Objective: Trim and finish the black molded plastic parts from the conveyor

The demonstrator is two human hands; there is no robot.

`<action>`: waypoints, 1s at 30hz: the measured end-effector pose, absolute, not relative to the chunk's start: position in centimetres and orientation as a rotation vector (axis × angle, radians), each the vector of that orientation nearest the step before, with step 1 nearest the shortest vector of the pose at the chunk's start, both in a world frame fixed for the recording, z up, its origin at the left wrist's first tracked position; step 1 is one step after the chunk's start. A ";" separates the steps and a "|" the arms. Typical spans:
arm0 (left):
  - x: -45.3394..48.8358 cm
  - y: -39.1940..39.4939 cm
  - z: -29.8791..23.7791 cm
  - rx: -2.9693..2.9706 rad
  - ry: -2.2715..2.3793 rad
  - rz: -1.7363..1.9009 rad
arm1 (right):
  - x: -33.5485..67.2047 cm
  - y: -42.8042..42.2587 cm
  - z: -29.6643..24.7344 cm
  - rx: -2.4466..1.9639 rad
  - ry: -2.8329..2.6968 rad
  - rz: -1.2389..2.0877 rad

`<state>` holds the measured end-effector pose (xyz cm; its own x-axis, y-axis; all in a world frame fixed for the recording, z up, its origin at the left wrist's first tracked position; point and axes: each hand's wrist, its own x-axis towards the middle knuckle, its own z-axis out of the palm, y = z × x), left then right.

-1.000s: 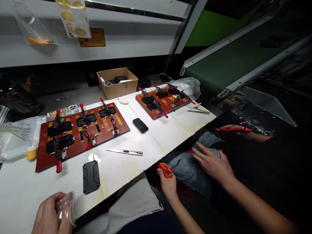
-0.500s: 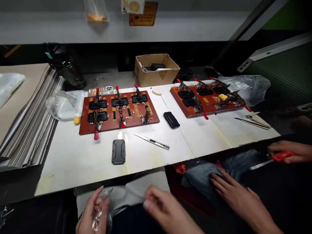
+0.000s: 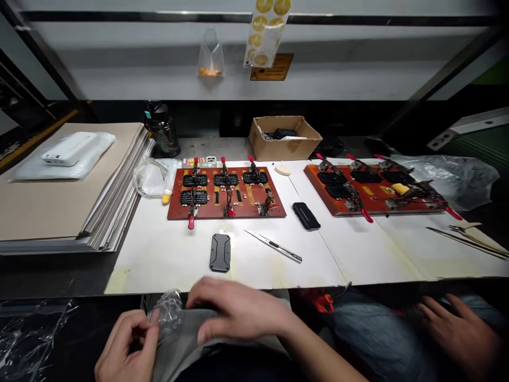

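Clear plastic film (image 3: 169, 310) is crumpled into a loose wad just below the front edge of the desk (image 3: 159, 260), and my left hand (image 3: 127, 347) is closed on it, pinching it between thumb and curled fingers. My right hand (image 3: 238, 310) arches over a grey cloth (image 3: 186, 339) just beside the film, its fingers curved and partly closed; I can't tell whether it is gripping the cloth or only lying on it.

I'd judge the film to weigh almost nothing: soft, slippery and apt to slide out of a loose hold. The surest place to take it looks like the bunched part, with a firm pinch, since a flat stretch would likely slip away or tear.

On the desk ahead of me lies a black moulded case (image 3: 220, 252), with a snap-off utility knife (image 3: 274, 246) to its right. Beyond them sits a red-brown fixture board (image 3: 242, 210), its toggle clamps (image 3: 229, 199) standing over black pieces. Off to my right, a co-worker's hand (image 3: 457, 334) rests on denim jeans (image 3: 369, 329), and orange-handled scissors (image 3: 322, 301) sit just left of that knee.
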<state>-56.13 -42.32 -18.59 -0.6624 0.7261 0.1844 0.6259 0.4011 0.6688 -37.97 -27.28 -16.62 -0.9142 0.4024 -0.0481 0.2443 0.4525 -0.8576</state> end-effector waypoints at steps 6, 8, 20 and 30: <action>-58.8 -36.0 -20.2 1.449 2.545 1.354 | -39.4 -21.9 -18.4 -1.382 -2.651 0.744; -59.4 -34.3 -21.9 1.583 2.465 1.215 | -39.5 -21.8 -18.6 -1.458 -2.656 0.715; -60.9 -33.3 -23.0 0.992 2.030 0.978 | -38.1 -25.5 -18.6 -1.275 -1.510 1.370; -59.5 -34.3 -21.7 1.606 2.054 0.870 | -41.7 -27.1 -21.4 -1.227 -1.812 1.638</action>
<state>-59.50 -34.29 -21.71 -0.2670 0.9611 0.0701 0.7190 0.1502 0.6786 -41.69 -27.08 -21.42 -0.5314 0.8086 -0.2527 0.3327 -0.0752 -0.9400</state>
